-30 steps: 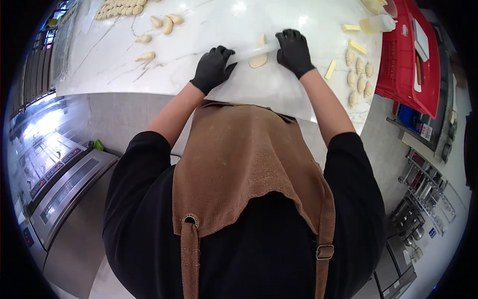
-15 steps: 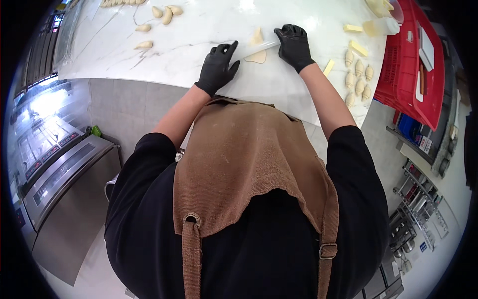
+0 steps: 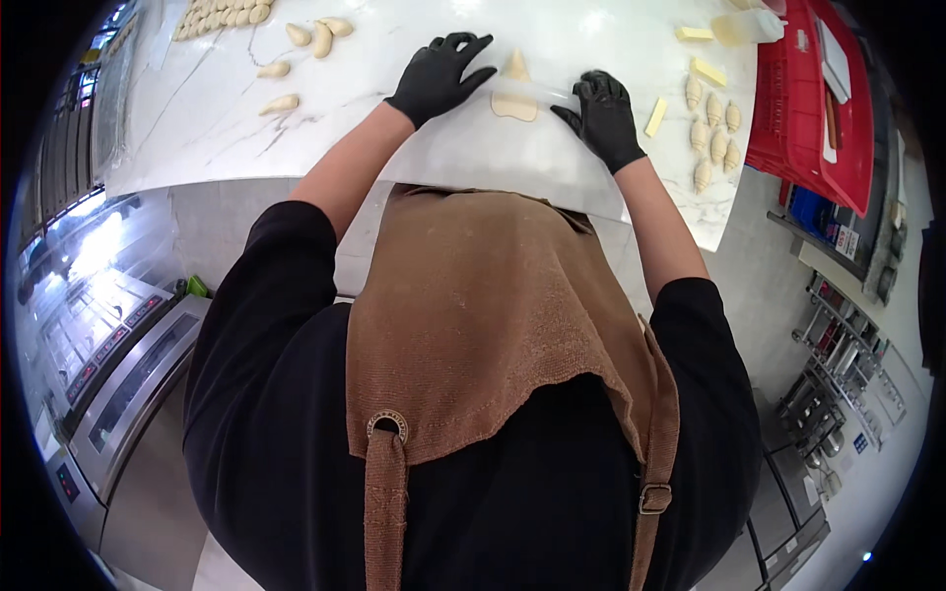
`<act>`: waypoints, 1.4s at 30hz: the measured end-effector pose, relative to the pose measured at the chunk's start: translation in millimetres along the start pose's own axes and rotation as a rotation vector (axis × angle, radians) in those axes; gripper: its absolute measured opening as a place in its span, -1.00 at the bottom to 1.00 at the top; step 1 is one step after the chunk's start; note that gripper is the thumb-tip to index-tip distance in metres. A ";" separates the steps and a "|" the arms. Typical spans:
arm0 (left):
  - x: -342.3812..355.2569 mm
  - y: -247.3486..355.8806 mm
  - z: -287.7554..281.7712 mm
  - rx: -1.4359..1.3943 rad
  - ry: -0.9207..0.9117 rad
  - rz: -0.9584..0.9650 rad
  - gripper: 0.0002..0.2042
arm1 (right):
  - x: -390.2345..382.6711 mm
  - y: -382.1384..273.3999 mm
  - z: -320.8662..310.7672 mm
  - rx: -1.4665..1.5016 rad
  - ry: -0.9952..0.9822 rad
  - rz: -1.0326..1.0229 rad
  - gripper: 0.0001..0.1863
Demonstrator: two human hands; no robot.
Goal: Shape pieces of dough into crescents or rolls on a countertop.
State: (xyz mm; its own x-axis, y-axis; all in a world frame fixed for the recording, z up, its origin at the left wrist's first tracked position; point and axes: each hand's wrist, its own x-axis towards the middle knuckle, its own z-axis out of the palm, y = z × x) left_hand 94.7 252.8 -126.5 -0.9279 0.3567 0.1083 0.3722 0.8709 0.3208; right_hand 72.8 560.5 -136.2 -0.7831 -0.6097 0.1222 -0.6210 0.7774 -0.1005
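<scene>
A pale translucent rolling pin (image 3: 538, 91) lies across a flattened, tapered piece of dough (image 3: 514, 107) on the white marble-patterned table. My left hand (image 3: 440, 79), in a black glove, is at the pin's left end with index finger and thumb stretched apart. At the right end, my black-gloved right hand (image 3: 607, 120) has its fingers bent over the pin and its thumb pointing inward below it. The dough's narrow tip points away from me, its wide end toward me.
Several rolled dough pieces (image 3: 718, 147) sit at the right, near yellow butter sticks (image 3: 708, 71). Teardrop dough pieces (image 3: 322, 39) lie far left, beside a packed group of dough (image 3: 223, 16). A red crate (image 3: 810, 118) stands past the table's right edge, near a translucent container (image 3: 746, 28).
My left hand has moved away from me and my right hand slightly nearer and to the right. The rolling pin has tilted the other way, and more dough shows in front of it.
</scene>
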 end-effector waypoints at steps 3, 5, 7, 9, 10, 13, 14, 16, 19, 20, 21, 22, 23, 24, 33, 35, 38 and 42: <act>-24.0 3.9 24.3 0.193 0.283 0.028 -0.54 | -22.0 -17.6 12.9 -0.040 0.221 -0.014 -0.56; -63.8 18.4 21.4 0.157 0.263 0.071 -0.53 | -56.6 -41.5 9.4 -0.046 0.240 -0.017 -0.59; -76.8 13.6 17.5 0.124 0.248 0.117 -0.53 | -61.4 -50.6 2.2 -0.057 0.253 -0.010 -0.61; -79.6 -2.6 15.2 -0.033 0.056 0.132 -0.51 | -50.2 -52.8 -9.6 0.016 -0.004 0.100 -0.59; -78.4 -10.5 14.6 -0.110 -0.040 0.138 -0.50 | -43.6 -53.3 -15.7 0.053 -0.131 0.153 -0.58; -39.1 -22.5 -1.7 -0.149 -0.151 0.146 -0.50 | -27.0 -43.4 -10.3 0.065 -0.177 0.215 -0.55; -21.4 -21.2 -6.3 -0.149 -0.151 0.152 -0.50 | -17.7 -35.6 -4.5 0.042 -0.099 0.217 -0.53; 1.2 -16.1 -9.5 -0.043 0.072 0.145 -0.52 | -10.1 -28.2 5.0 0.000 0.052 0.220 -0.50; -20.3 -24.1 8.9 0.031 0.122 0.242 -0.52 | -34.2 -44.7 20.3 -0.028 0.208 0.178 -0.53; -28.0 -27.5 16.2 0.068 0.148 0.286 -0.52 | -51.3 -54.7 22.4 -0.007 0.262 0.166 -0.55; -33.3 -28.8 18.3 0.103 0.170 0.332 -0.51 | -61.7 -61.9 21.7 0.016 0.312 0.159 -0.58; -38.1 -27.8 15.1 0.103 0.168 0.336 -0.51 | -62.0 -64.9 16.5 0.016 0.313 0.163 -0.58; -45.2 -25.7 11.5 -0.002 0.077 0.288 -0.46 | -60.6 -65.0 10.9 0.019 0.218 0.195 -0.59; -55.1 -21.9 6.9 -0.106 -0.017 0.238 -0.40 | -58.7 -66.8 2.4 0.025 0.122 0.227 -0.60; -6.4 1.5 21.3 0.056 0.117 0.151 0.02 | -67.6 -59.8 -23.1 0.054 -0.069 0.029 -0.64; -2.3 2.1 33.1 0.033 0.088 0.133 0.09 | -78.8 -53.9 -18.8 0.050 -0.066 0.104 -0.66; -4.0 2.3 41.9 0.036 0.068 0.116 0.12 | -86.8 -51.4 -15.2 0.054 -0.061 0.178 -0.66; -3.6 0.9 42.9 0.085 0.060 0.090 0.10 | -89.6 -52.4 -13.9 0.068 -0.046 0.277 -0.67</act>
State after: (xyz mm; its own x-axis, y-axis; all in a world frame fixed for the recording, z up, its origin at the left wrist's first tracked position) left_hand 99.3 266.9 -167.0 -0.8893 0.4160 0.1901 0.4520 0.8628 0.2265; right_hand 176.0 576.6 -128.2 -0.9230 -0.3832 0.0359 -0.3827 0.9042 -0.1897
